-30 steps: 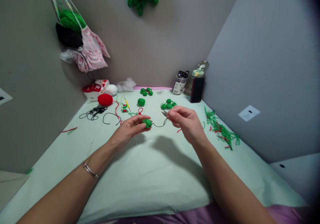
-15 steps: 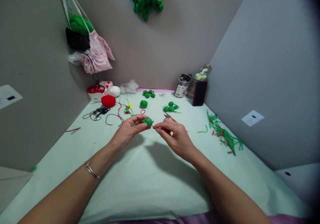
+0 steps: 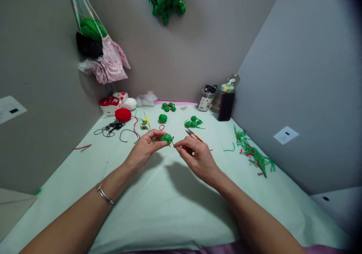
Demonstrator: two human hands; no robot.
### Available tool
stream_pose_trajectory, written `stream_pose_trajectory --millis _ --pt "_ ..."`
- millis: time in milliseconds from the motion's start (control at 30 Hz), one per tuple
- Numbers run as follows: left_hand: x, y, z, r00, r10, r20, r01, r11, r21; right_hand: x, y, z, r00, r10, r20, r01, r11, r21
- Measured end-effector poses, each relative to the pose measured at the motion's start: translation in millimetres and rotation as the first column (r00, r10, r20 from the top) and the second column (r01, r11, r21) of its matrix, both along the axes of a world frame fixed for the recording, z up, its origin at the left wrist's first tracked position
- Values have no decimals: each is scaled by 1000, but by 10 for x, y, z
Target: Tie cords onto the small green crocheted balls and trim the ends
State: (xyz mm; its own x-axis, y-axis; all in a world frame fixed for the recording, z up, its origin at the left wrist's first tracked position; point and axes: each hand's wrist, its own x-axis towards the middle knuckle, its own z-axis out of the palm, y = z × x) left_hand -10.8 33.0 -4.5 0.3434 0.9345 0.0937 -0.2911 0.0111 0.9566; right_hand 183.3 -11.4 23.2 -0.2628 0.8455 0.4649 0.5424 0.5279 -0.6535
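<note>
Between the thumb and fingers of my left hand (image 3: 145, 146) is a small green crocheted ball (image 3: 166, 138). A black yarn (image 3: 173, 139) crosses the ball and makes a small loop at its right side. My right hand (image 3: 198, 157) pinches the end of this yarn close to the ball; whether a needle is in the pinch is too small to tell. Behind my right hand lie small scissors (image 3: 194, 134) with an orange handle, partly covered by the fingers. A pale thread (image 3: 155, 160) hangs below my left hand. A red yarn loop (image 3: 161, 127) lies just beyond the ball.
Black yarn (image 3: 110, 128), a red yarn ball (image 3: 123, 114) and a yellow-handled crochet hook (image 3: 146, 119) lie left. Green crocheted pieces (image 3: 194, 122) lie beyond my hands. A pen cup (image 3: 206, 100) and phone (image 3: 226, 106) stand at the back right, green yarn scraps (image 3: 254, 154) nearer.
The black yarn loop beside the ball shows a little more openly now. My right fingertips have shifted very slightly; both hands keep their holds.
</note>
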Motion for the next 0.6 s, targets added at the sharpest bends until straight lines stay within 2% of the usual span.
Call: stream_pose_trajectory --millis 333,600 --pt "10 -12 29 998 -42 45 43 999 -5 -8 14 -30 997 48 -68 -47 999 14" --pt "10 -17 56 997 -45 63 47 998 -35 -11 -6 -12 997 36 -74 -37 999 -15"
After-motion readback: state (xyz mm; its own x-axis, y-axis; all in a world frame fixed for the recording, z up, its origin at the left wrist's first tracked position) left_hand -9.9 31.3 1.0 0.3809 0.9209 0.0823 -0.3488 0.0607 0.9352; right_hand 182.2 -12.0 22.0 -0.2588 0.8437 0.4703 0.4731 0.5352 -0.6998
